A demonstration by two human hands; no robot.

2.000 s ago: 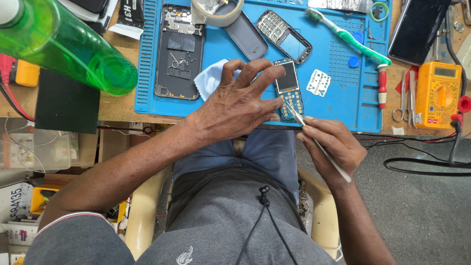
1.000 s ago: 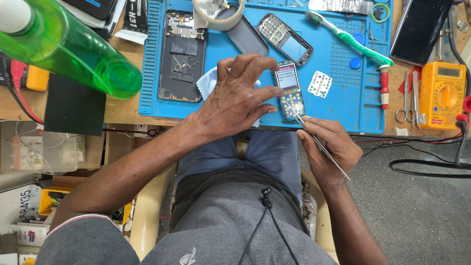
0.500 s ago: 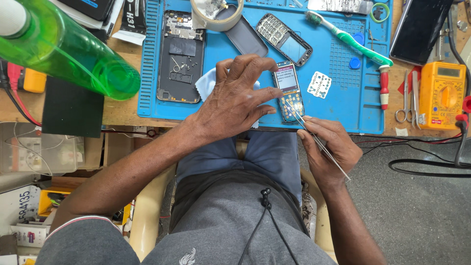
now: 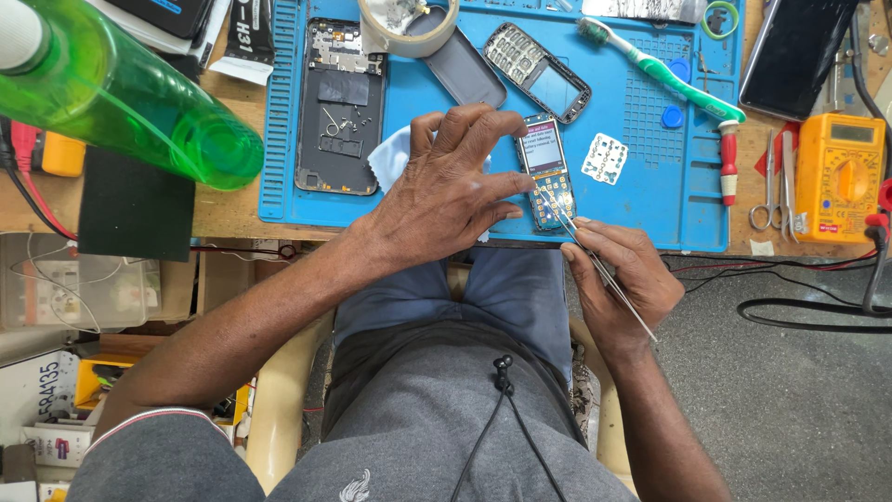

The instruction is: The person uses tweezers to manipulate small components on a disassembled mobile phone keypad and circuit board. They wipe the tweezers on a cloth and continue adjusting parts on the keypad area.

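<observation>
Since two seconds ago the left hand [image 4: 446, 200] has slid slightly up the mat, fingers now spread beside the small phone [image 4: 546, 172]; the tweezers tip stays on the keypad area.

The phone lies centre frame on the blue mat [image 4: 650, 186], close to the mat's lower edge. Long axis runs top to bottom of the frame, lit screen at the upper end, bare keypad board toward the person. Left fingers are open, fingertips touching the phone's left side. The right hand [image 4: 618, 279] is pinched shut on the tweezers [image 4: 595, 260], which slant from lower right up to the keypad.

Free mat to the phone's right, apart from the white key sheet [image 4: 605, 158]. Cloth [image 4: 390, 160] sits under the left hand.

Left of that, an opened phone back [image 4: 342, 107] holds loose screws and small parts. Upper mat: tape roll [image 4: 409, 23], dark cover [image 4: 465, 70], keypad frame [image 4: 537, 60], toothbrush [image 4: 655, 67]. Right, off the mat: screwdriver [image 4: 728, 163], scissors [image 4: 769, 181], yellow meter [image 4: 839, 177]. Upper left: green bottle [image 4: 121, 93], lying tilted.
</observation>
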